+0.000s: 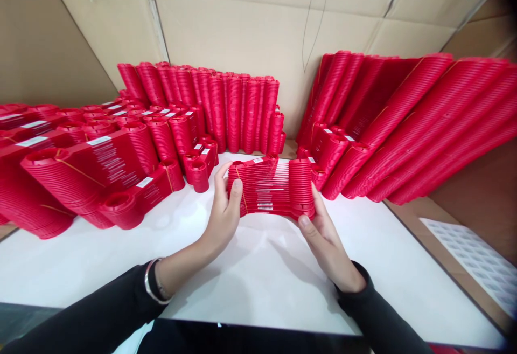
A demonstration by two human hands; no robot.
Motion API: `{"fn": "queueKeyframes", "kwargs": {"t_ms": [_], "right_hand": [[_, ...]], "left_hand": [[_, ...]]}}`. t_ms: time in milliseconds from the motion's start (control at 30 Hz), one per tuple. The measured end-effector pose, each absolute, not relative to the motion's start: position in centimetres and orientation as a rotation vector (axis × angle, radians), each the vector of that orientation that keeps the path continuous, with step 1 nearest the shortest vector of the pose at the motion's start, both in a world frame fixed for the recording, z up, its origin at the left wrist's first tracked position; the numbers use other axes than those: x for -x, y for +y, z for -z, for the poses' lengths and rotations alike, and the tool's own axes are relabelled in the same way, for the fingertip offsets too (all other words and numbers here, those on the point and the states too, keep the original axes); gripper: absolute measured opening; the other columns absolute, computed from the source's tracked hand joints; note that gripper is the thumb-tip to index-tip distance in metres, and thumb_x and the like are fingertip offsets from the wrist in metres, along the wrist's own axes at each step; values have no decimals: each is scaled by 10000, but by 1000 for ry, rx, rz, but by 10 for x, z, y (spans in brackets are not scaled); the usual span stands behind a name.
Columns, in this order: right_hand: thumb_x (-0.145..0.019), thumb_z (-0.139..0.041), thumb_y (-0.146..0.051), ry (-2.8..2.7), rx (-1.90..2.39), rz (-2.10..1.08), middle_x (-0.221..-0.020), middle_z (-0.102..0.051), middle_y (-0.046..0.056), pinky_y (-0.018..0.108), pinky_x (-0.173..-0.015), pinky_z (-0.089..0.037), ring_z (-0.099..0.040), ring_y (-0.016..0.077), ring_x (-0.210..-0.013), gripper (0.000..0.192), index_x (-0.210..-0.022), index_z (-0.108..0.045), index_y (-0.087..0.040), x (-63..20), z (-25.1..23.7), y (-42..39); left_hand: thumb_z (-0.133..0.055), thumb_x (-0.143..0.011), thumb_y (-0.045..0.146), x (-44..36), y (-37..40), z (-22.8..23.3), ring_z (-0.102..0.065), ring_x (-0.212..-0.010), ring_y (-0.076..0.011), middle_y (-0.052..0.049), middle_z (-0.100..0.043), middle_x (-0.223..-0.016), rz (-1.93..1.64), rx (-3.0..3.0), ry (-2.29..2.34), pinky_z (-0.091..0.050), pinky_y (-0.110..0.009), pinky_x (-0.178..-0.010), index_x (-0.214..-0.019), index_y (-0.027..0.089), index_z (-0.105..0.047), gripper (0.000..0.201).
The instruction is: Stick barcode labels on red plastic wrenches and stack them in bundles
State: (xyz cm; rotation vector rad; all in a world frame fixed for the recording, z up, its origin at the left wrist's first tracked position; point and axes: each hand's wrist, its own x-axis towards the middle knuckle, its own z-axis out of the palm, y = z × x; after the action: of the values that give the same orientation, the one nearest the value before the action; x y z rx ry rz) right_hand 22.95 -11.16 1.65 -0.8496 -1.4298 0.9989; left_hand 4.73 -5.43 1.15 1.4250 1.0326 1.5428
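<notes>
A short stack of flat red plastic parts [270, 188], bound by a thin rubber band, is held just above the white table [258, 268]. My left hand [223, 211] grips its left end, thumb on the near face and fingers behind. My right hand [323, 235] supports its right end from below and beside. A small white label shows on the stack's near side.
Many bundled stacks of the same red parts [100, 176] lie at the left and stand at the back [226, 106]; longer stacks [407, 127] lean at the right. Cardboard walls [250, 25] enclose the table. A sheet of white labels [476, 259] lies at the far right.
</notes>
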Motion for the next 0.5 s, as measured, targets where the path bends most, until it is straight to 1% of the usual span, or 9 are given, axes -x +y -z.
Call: {"fn": "queueKeyframes", "kwargs": {"t_ms": [67,133,200,300,333,400,433,500], "right_hand": [[-953,-450,-395,-1371,848,-1009,-1504,-337,38,550,-1070,-361,-379,248,-1341,619,-1487,-139,-357,-228,-15,-109],[-949,-452,-410,-1343,857,-1016,-1484,-370,49,546,-1004,-437,-431,264,-1300,593,-1475,-182,-360,-227,-13,-107],[-939,-472,-414,-1338,866,-1006,-1453,-413,58,530,-986,-456,-461,269,-1269,559,-1451,-258,-342,-227,-13,-106],[-927,-497,-419,-1310,897,-961,-1366,-500,69,500,-981,-463,-512,261,-1200,483,-1381,-378,-309,-229,-12,-103],[-922,-504,-424,-1291,914,-945,-1321,-534,72,479,-949,-488,-545,254,-1148,451,-1347,-414,-299,-230,-12,-101],[-911,-520,-438,-1250,957,-920,-1201,-596,74,416,-822,-551,-608,228,-986,398,-1271,-466,-274,-234,-11,-95],[-903,-531,-446,-1235,984,-905,-1130,-617,71,378,-741,-566,-622,208,-887,386,-1237,-481,-258,-237,-10,-90],[-890,-544,-463,-1221,1032,-881,-1002,-628,58,321,-600,-553,-600,170,-721,397,-1203,-488,-226,-243,-9,-82]], "left_hand": [[-408,-955,434,-47,-55,-11,-400,-1317,-232,-78,-402,-1425,-1567,-1452,1009,-308,-450,-1122,-1347,288,-323,427],[-418,-952,429,-47,-56,-9,-411,-1308,-235,-79,-404,-1419,-1604,-1478,991,-326,-446,-1111,-1346,283,-327,430],[-423,-950,424,-48,-57,-9,-410,-1310,-237,-79,-401,-1421,-1615,-1485,986,-330,-447,-1109,-1347,284,-325,433],[-416,-954,410,-50,-59,-8,-385,-1332,-234,-80,-384,-1440,-1538,-1473,955,-303,-457,-1126,-1365,291,-293,445],[-413,-956,405,-51,-60,-8,-375,-1340,-234,-83,-376,-1449,-1504,-1467,932,-293,-462,-1131,-1372,293,-279,451],[-439,-946,397,-52,-61,-8,-351,-1357,-236,-85,-343,-1475,-1438,-1468,872,-288,-464,-1135,-1389,298,-250,492],[-485,-926,392,-52,-61,-7,-342,-1363,-241,-84,-321,-1489,-1403,-1478,844,-297,-464,-1132,-1403,305,-224,551],[-612,-855,362,-53,-61,-7,-337,-1368,-254,-83,-278,-1513,-1308,-1519,789,-319,-466,-1120,-1443,333,-119,768]]}}
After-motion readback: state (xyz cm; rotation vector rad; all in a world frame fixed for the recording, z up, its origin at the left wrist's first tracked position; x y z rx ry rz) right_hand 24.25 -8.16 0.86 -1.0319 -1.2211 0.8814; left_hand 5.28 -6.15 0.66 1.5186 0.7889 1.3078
